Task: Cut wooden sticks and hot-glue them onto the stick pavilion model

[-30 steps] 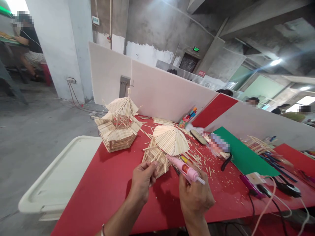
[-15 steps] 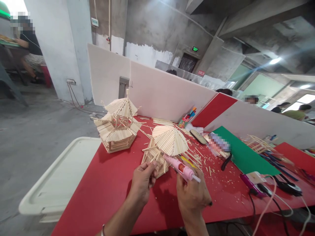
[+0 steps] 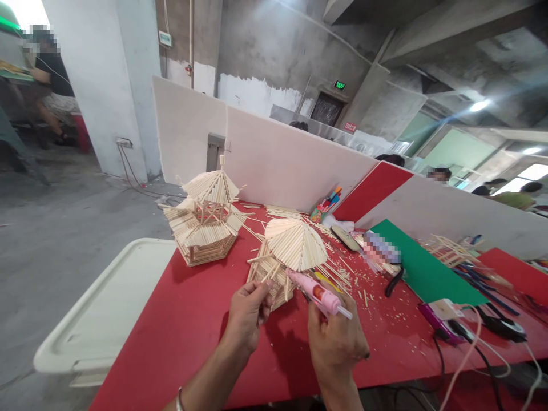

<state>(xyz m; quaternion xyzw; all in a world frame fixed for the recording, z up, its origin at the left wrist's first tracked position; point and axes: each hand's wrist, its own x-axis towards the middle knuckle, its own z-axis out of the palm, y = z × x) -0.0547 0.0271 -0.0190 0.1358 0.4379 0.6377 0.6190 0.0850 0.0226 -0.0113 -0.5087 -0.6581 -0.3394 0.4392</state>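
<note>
My right hand is wrapped round a pink glue gun, its nozzle close to the unfinished wooden-stick pavilion. Whether the nozzle touches the wood, I cannot tell. My left hand pinches a thin wooden stick at the pavilion's near left side. Part of the pavilion's base is hidden behind both hands and the gun. To the left stands a taller two-roofed stick pavilion, touched by neither hand.
Loose sticks and wood scraps lie behind the pavilion on the red table. A pen holder stands by the white partition. On the right are a green board, a power strip and cables. A white stool-like surface adjoins the left edge.
The glue gun and my right hand have shifted very slightly to the right. My left hand stays almost still with the stick, and both pavilions stand where they were.
</note>
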